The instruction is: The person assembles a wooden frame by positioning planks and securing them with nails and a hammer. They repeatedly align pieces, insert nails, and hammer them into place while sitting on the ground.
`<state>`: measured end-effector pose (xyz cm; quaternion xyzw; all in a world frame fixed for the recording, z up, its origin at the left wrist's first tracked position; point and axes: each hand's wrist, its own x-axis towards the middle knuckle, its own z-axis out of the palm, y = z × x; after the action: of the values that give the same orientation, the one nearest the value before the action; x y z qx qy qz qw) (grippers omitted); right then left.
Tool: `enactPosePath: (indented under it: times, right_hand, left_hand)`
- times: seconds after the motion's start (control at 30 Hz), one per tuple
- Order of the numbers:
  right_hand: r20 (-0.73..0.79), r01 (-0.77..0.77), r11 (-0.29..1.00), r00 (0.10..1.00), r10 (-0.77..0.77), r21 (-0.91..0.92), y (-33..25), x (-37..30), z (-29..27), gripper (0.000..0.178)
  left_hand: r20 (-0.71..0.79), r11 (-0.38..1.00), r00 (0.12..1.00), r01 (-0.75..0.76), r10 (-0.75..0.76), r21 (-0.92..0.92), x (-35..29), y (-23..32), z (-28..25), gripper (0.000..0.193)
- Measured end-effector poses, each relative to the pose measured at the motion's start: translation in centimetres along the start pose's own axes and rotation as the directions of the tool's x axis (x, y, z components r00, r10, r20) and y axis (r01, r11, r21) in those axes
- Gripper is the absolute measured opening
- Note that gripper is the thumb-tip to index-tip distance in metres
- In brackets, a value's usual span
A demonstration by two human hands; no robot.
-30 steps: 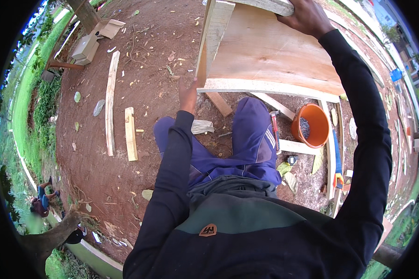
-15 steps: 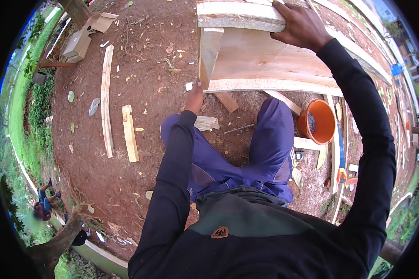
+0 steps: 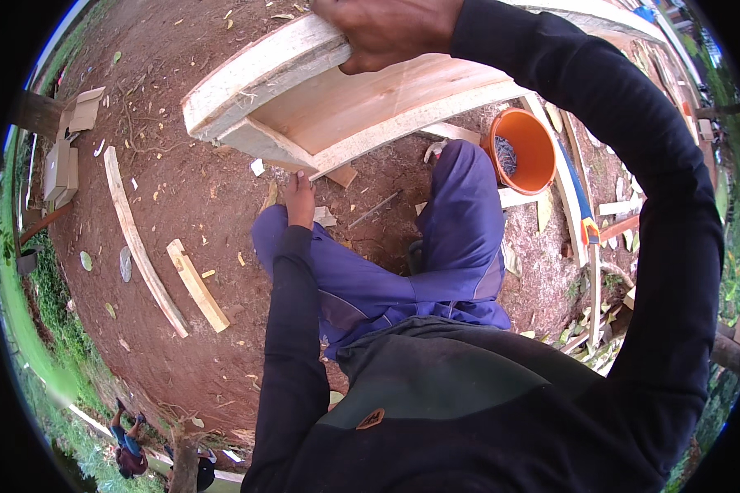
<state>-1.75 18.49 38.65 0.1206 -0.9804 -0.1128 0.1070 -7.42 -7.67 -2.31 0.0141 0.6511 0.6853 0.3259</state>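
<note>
A wooden frame (image 3: 337,145) of pale, rough-sawn boards with a smooth panel inside stands tilted in front of my knees. My right hand (image 3: 390,31) grips its upper board (image 3: 259,78) from above, the fingers wrapped over the far side and partly out of view. Down at the near lower corner, my left hand (image 3: 299,201) is closed on the frame's edge, its fingertips partly hidden. Beneath that corner a short wood offcut (image 3: 342,176) lies on the soil, with a thin metal rod (image 3: 376,209) between my legs.
By my right knee stands an orange bucket (image 3: 543,148) holding nails. Beyond it lie long boards (image 3: 594,296) and a handsaw (image 3: 588,222) with a blue blade. On the left are two loose strips of wood (image 3: 140,238) and cardboard boxes (image 3: 62,168). Another person (image 3: 129,448) is far off at lower left.
The frame has swung and tilted, its upper board coming nearer and reaching further left. My right hand has moved left with it; my left hand has shifted slightly left and down.
</note>
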Motion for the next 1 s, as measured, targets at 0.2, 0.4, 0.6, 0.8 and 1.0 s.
enactPosePath:
  times: [0.2,0.4,0.6,0.8,1.0]
  right_hand:
    - [-0.125,-0.159,0.987,0.98,0.156,-0.019,1.6,-3.1,2.8,0.051]
    - [-0.119,-0.182,0.983,0.976,0.181,0.004,1.8,-3.0,3.4,0.054]
    - [-0.065,-0.267,0.963,0.962,0.263,-0.045,2.8,-1.9,4.7,0.067]
    - [-0.084,-0.238,0.971,0.967,0.24,0.023,2.9,-1.8,5.8,0.067]
    - [-0.078,-0.275,0.961,0.958,0.278,0.037,1.8,-2.4,4.2,0.065]
  left_hand:
    - [0.027,0.878,0.981,-0.184,0.192,0.442,1.5,-1.7,1.1,0.038]
    - [0.134,0.878,0.987,-0.139,0.087,0.458,0.6,2.0,0.4,0.042]
    - [-0.005,0.956,0.964,-0.262,0.265,0.134,-1.7,8.1,3.3,0.084]
    - [-0.003,0.582,0.584,-0.809,0.812,0.082,-3.0,19.7,5.6,0.116]
    - [-0.02,0.573,0.584,-0.788,0.811,0.224,-2.3,24.4,9.0,0.097]
